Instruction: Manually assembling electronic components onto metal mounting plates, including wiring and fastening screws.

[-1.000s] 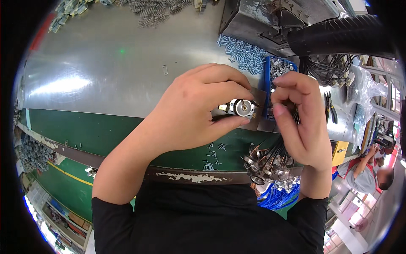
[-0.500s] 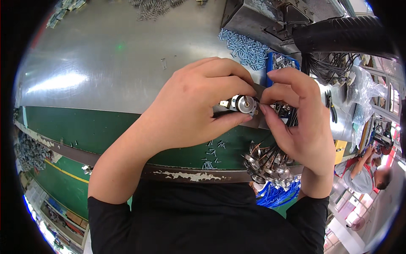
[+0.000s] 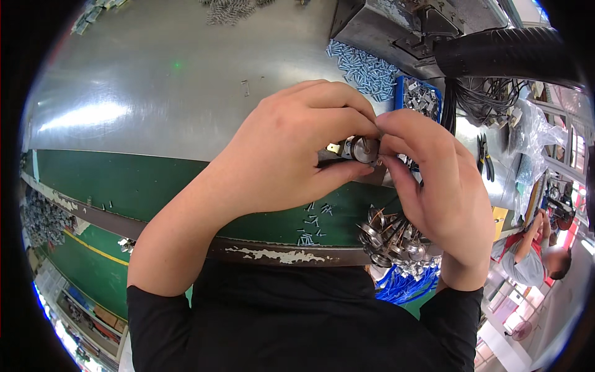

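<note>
A small round metal part with a short stem (image 3: pixel 364 150) sits between the thumb and fingers of my left hand (image 3: pixel 291 139), its flat face showing. A brass-coloured tab (image 3: pixel 333 148) sticks out on its left side. My right hand (image 3: pixel 431 164) is closed in a pinch, thumb and fingertips together at the right edge of that part. Whatever those fingertips hold is hidden. Beneath my right hand lies a bundle of round metal parts with thin stems (image 3: pixel 396 239).
Blue-tinted screws (image 3: pixel 362 69) lie heaped beside a grey metal machine (image 3: pixel 384 34). A blue bin (image 3: pixel 400 93) holds small metal parts. Pliers (image 3: pixel 485 158) lie at the right, and loose small screws (image 3: pixel 313 220) on the green mat. Another person (image 3: pixel 527 257) works at far right.
My right hand's fingers have closed in, and its fingertips have come up against the round metal part. The left hand keeps its hold, with the part tilted slightly.
</note>
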A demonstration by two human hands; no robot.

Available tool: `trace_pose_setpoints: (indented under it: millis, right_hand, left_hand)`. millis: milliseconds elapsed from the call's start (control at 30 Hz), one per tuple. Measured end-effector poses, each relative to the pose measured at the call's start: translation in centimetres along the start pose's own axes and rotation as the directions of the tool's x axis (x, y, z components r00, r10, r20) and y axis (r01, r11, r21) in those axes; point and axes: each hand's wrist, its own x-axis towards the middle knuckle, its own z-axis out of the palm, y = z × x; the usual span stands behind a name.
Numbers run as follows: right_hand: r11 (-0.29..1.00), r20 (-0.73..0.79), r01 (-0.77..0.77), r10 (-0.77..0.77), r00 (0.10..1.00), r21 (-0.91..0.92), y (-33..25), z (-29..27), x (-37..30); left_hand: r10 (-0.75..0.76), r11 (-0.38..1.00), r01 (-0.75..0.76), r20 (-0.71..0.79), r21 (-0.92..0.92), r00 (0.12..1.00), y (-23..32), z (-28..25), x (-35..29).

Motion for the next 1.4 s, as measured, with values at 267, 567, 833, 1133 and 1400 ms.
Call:
trace_pose_setpoints:
  millis: [267,567,833,1133,1400]
  right_hand:
    - [0.999,0.051,-0.045,0.045,0.998,0.002,0.2,-0.5,0.6]
    - [0.982,-0.198,0.137,-0.161,0.967,-0.133,3.3,1.6,-2.7]
    - [0.966,-0.169,0.216,-0.238,0.957,-0.14,3.8,2.2,-3.3]
    - [0.954,-0.171,0.239,-0.27,0.947,-0.184,4.0,2.2,-3.4]
    - [0.947,-0.203,0.25,-0.29,0.935,-0.202,4.1,2.5,-3.3]
  left_hand:
    - [-0.02,1.0,0.02,0.005,-0.001,1.0,0.1,-0.2,-0.1]
    - [0.003,1.0,-0.003,0.014,-0.004,1.0,0.2,-0.1,0.2]
    - [-0.01,1.0,0.01,0.021,0.0,1.0,0.1,-0.1,0.1]
    - [-0.022,1.0,0.022,0.037,0.01,0.999,0.3,-0.2,0.2]
    - [-0.034,0.999,0.033,0.062,0.021,0.998,0.3,-0.3,0.3]
